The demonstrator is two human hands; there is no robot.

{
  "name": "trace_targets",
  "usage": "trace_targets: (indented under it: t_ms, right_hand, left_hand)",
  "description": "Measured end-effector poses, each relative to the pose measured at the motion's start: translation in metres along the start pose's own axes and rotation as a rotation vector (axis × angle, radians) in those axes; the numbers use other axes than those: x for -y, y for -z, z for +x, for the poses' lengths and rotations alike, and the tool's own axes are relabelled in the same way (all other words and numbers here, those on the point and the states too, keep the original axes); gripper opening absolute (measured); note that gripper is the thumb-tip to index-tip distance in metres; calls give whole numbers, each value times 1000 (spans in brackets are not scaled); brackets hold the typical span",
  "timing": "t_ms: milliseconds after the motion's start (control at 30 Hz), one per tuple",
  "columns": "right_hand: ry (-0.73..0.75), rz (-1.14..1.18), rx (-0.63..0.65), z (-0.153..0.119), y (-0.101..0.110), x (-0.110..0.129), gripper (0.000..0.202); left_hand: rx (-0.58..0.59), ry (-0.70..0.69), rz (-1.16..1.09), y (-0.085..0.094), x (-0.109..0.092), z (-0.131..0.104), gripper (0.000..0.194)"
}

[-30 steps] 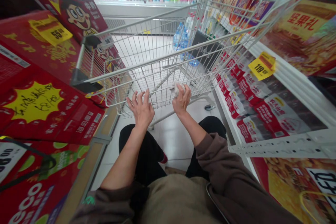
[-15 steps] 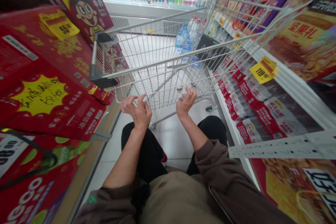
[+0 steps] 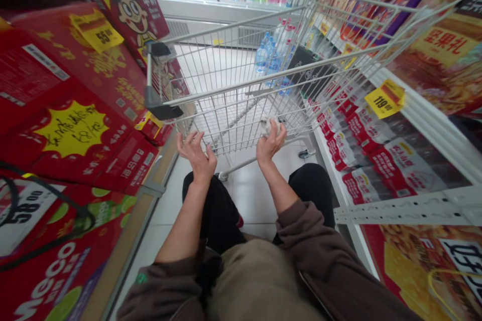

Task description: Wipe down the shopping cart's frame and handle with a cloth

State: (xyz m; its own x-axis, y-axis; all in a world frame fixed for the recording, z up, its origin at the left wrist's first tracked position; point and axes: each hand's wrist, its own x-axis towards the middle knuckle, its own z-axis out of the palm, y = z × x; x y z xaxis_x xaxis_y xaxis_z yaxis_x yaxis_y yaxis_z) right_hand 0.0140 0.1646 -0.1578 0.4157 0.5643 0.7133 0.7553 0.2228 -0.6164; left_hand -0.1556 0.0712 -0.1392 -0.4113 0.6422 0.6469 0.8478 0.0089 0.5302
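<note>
A wire shopping cart [image 3: 229,88] stands crosswise in front of me, its black-cornered end at the left. In my right hand [image 3: 270,146] is a crumpled whitish-grey cloth [image 3: 268,125], pressed up against the cart's lower side wires. My left hand [image 3: 199,158] is at the lower left part of the same side, fingers apart and slightly bent. Its fingertips are close to the wires; whether they touch cannot be made out. Nothing shows in the left hand.
Red drink cartons [image 3: 75,110] are stacked along the left. At the right, a white shelf [image 3: 425,210] holds shrink-wrapped bottle packs [image 3: 376,155]. Beyond the cart are blue-tinted water bottles [image 3: 265,55] on the floor and a lit chiller [image 3: 211,12].
The cart and surroundings have shifted slightly to the right in view. My left fingers look a little more spread. My right hand keeps the cloth at the wires.
</note>
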Motion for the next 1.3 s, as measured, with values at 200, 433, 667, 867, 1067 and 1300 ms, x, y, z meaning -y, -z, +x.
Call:
trace_targets:
  t_ms: [200,433,667,867,1067,1300]
  right_hand:
    - [401,101,346,-38,10,36,42]
    - [195,-27,60,-23,7,31,41]
    - [571,137,312,-47,10,49,39]
    - [357,70,185,-47,7,57,39]
    - [533,163,308,-57,11,68,42]
    - [370,73,134,-56,9,64,41]
  left_hand:
    - [-16,-70,-51,-2,5,2,48]
    - [-210,-23,-167,15,39,5,48]
    - [-186,100,-414,11,42,6,49]
    - [-193,160,-550,9,51,4,49]
    - [-140,91,-529,20,58,6,40]
    - [-195,168,-481,20,55,8,30]
